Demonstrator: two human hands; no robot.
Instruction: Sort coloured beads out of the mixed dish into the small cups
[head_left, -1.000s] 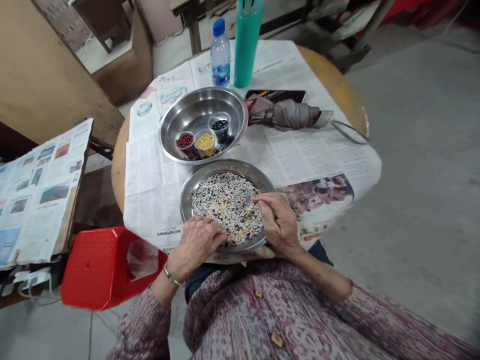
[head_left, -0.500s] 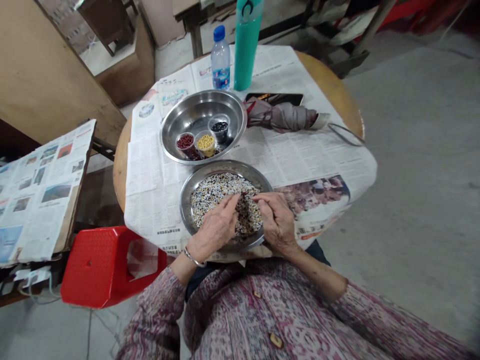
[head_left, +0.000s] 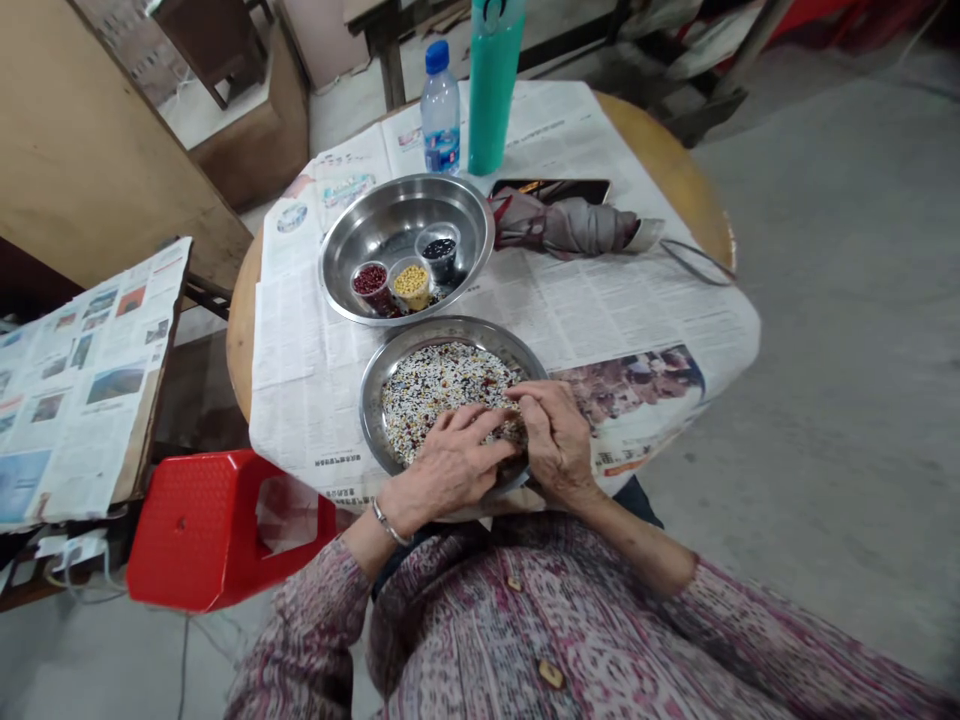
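A steel dish (head_left: 375, 350) in front of me holds a spread of mixed grains and beans (head_left: 442, 385), white, black, yellow and dark red. Over its near part my left hand (head_left: 454, 460) lies with fingers apart, their tips at the grains. My right hand (head_left: 556, 435) is at the dish's right rim, fingers curled and thumb close to the index finger. Whatever it pinches, if anything, is hidden. Behind the dish, a larger steel basin (head_left: 334, 235) contains plastic cups of red beans (head_left: 371, 282), yellow beans (head_left: 412, 284) and black beans (head_left: 439, 252).
Newspaper (head_left: 292, 340) covers the round table. Toward the back stand a water bottle (head_left: 441, 110) and a teal bottle (head_left: 493, 95). A folded umbrella (head_left: 570, 230) lies by a phone (head_left: 592, 190). At left is a red stool (head_left: 184, 530).
My left hand has turned and moved slightly right and nearer me, its fingers going from pointed together to spread. My right hand has barely moved at the rim.
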